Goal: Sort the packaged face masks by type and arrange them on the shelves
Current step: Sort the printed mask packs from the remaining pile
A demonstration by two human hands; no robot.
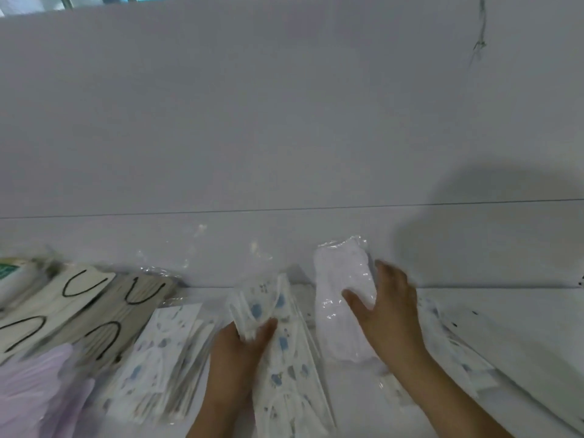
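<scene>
My left hand (243, 352) grips a pack of white masks with blue print (284, 358) that stands on edge at the centre of the white shelf (521, 314). My right hand (387, 308) holds a clear bag of plain white masks (339, 298) just to the right, thumb across its front and fingers behind it. A flat pile of the same blue-print masks (164, 352) lies left of my left hand. More blue-print packs (455, 352) lie under my right forearm.
At the left lie grey and beige masks with black ear loops (94, 308), a pale purple pack (34, 384) at the near left corner, and a green-labelled white box (12, 276) at the far left. A white wall (284, 121) backs the shelf.
</scene>
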